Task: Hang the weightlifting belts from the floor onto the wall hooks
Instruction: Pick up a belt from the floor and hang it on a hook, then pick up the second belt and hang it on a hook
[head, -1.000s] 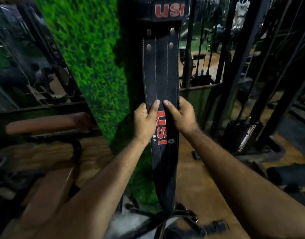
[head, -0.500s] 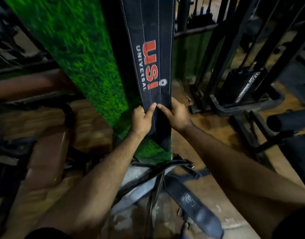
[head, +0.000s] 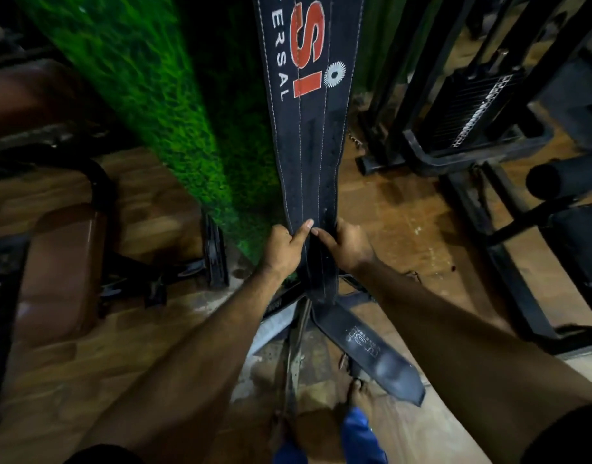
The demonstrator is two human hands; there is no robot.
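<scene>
A long black weightlifting belt point(head: 308, 135) with red and white lettering hangs straight down against the green turf pillar point(head: 160, 95); its top and any hook are out of frame. My left hand point(head: 283, 249) and my right hand point(head: 346, 244) pinch its narrow lower end from either side, thumbs on the front. Its tip reaches just below my hands. On the floor beneath lie another black belt point(head: 368, 349) pointing toward the lower right, and thinner straps point(head: 293, 360) tangled beside it.
A brown padded bench point(head: 60, 262) with a black frame stands at the left. A black weight-stack machine point(head: 468, 112) and its base rails fill the right. The wooden floor point(head: 398, 229) shows between them. My feet point(head: 321, 426) stand near the floor belts.
My hands have slid down the hanging belt from the lettering to its narrow lower end. The view has tilted downward, so more floor and the lying belts show.
</scene>
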